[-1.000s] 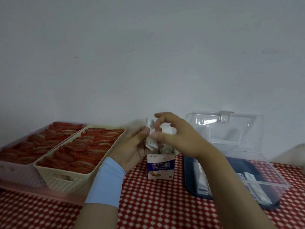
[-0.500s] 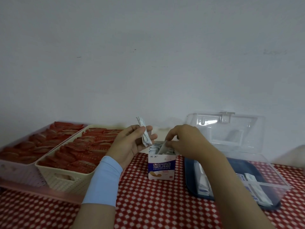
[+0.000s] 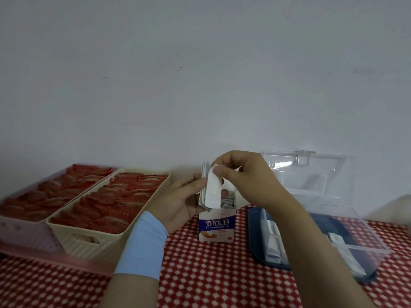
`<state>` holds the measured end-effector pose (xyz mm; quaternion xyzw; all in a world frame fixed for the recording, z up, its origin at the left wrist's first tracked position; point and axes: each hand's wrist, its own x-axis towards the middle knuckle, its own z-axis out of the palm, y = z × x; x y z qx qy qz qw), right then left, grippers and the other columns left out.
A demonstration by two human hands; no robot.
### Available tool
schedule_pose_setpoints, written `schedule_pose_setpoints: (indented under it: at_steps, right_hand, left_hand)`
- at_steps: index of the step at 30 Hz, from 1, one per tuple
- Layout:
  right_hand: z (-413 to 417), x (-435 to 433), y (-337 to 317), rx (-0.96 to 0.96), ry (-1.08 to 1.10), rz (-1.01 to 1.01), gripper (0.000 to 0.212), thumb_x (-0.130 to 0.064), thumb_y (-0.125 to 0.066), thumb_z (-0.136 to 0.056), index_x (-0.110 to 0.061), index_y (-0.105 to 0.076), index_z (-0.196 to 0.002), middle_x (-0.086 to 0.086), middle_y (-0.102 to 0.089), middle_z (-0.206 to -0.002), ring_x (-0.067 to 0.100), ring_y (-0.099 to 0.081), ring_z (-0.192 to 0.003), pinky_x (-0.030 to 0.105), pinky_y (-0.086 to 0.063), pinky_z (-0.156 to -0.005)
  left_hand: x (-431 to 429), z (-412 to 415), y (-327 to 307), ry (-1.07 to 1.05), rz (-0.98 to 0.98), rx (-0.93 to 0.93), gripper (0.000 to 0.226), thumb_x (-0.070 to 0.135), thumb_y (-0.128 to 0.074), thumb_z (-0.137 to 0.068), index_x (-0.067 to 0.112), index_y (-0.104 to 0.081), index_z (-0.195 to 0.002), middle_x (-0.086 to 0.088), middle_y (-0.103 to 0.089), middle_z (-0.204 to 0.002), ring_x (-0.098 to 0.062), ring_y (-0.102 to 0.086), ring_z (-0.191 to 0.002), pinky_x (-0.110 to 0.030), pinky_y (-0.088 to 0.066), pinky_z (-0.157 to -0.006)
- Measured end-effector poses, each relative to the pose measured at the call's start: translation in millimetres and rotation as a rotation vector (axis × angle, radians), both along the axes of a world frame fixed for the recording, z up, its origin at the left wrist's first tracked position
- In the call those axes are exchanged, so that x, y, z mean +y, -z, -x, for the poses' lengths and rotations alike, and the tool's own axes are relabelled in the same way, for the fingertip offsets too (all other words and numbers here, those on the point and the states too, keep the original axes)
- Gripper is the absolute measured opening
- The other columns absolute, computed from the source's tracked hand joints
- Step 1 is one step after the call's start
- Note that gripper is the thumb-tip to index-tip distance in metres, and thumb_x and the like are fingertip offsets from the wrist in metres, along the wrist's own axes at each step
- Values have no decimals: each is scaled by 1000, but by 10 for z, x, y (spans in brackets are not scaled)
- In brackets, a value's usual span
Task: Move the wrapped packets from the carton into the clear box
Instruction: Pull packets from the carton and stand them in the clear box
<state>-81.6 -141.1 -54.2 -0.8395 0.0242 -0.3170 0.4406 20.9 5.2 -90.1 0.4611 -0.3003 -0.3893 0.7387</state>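
The right hand (image 3: 242, 174) is pinching a white packet (image 3: 213, 189) above the carton (image 3: 216, 226). The left hand (image 3: 184, 201) is gripping more packets (image 3: 203, 174) beside it. The clear box (image 3: 364, 236) is sitting open nearby.

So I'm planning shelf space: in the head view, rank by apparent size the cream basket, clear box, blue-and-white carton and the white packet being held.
1. Clear plastic box and cream woven basket: alike, unranked.
2. Blue-and-white carton.
3. White wrapped packet.

At lower centre of the frame, a smooth light-blue wristband (image 3: 142, 245) wraps the wrist below the left hand (image 3: 182, 201). The right hand (image 3: 246, 178) and its forearm, lower right, are bare.
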Motion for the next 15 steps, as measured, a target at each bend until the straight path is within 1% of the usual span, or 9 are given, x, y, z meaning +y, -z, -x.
schedule_pose_setpoints:
  at_steps: [2,4,5,6,8,10,11,13,15]
  right_hand:
    - [-39,16,46,-15,24,-16,10,-15,-70,-91,-23,-75,-88,-3,-71,-82,4,-66,-71,13,-50,-62]
    - [-67,21,81,-17,53,-41,11,-15,-69,-92,-24,-74,-87,-7,-67,-80,6,-66,-71,16,-52,-55]
    - [-77,30,96,-16,67,-45,11,-16,-69,-92,-25,-74,-88,-11,-66,-80,8,-66,-73,21,-55,-53]
    - [-96,36,112,-23,83,-39,11,-17,-69,-92,-28,-73,-90,-17,-66,-81,9,-65,-77,27,-58,-54]
    - [-124,46,152,-45,134,13,17,-24,-72,-89,-34,-69,-102,-28,-63,-92,6,-62,-91,37,-61,-68]
    - [-121,39,167,-72,189,89,27,-31,-74,-86,-37,-62,-109,-28,-58,-108,-1,-54,-106,37,-58,-82]
    - [-96,36,149,-84,184,114,23,-33,-74,-85,-35,-61,-105,-25,-56,-112,-3,-52,-110,34,-54,-88]
    - [-15,42,90,-53,85,136,17,-36,-78,-81,-32,-62,-87,-22,-57,-120,-6,-50,-118,26,-45,-97]
    - [59,60,32,87,-41,157,30,-42,-87,-65,-35,-61,-78,-26,-51,-133,-8,-46,-125,19,-40,-97]
  left_hand:
    - [-29,47,-9,20,29,34,36,14,-54,-89,-3,-60,-121,-19,-72,-110,-32,-73,-93,-37,-62,-70]
    - [-52,74,-14,24,41,54,40,13,-52,-91,-7,-55,-126,-21,-71,-108,-32,-73,-93,-41,-62,-77]
    - [-57,79,-14,19,45,63,43,13,-53,-90,-9,-53,-127,-21,-71,-105,-31,-73,-91,-41,-60,-79]
    - [-63,90,-22,9,45,64,47,14,-54,-89,-11,-51,-129,-21,-70,-103,-29,-72,-89,-40,-60,-80]
    - [-77,103,-32,-11,45,53,49,13,-54,-91,-14,-47,-132,-21,-67,-103,-26,-69,-87,-38,-60,-80]
    - [-90,109,-35,-29,67,71,51,14,-55,-92,-15,-47,-132,-21,-67,-102,-26,-70,-86,-36,-61,-75]
    - [-92,104,-33,-42,78,91,52,15,-56,-90,-15,-47,-132,-20,-68,-100,-26,-70,-84,-35,-61,-72]
    - [-80,86,-33,-58,87,108,54,15,-57,-90,-16,-46,-132,-22,-68,-104,-27,-70,-87,-37,-61,-72]
    - [-55,85,-43,-48,88,118,49,14,-54,-94,-14,-47,-133,-23,-66,-112,-30,-69,-94,-39,-62,-73]
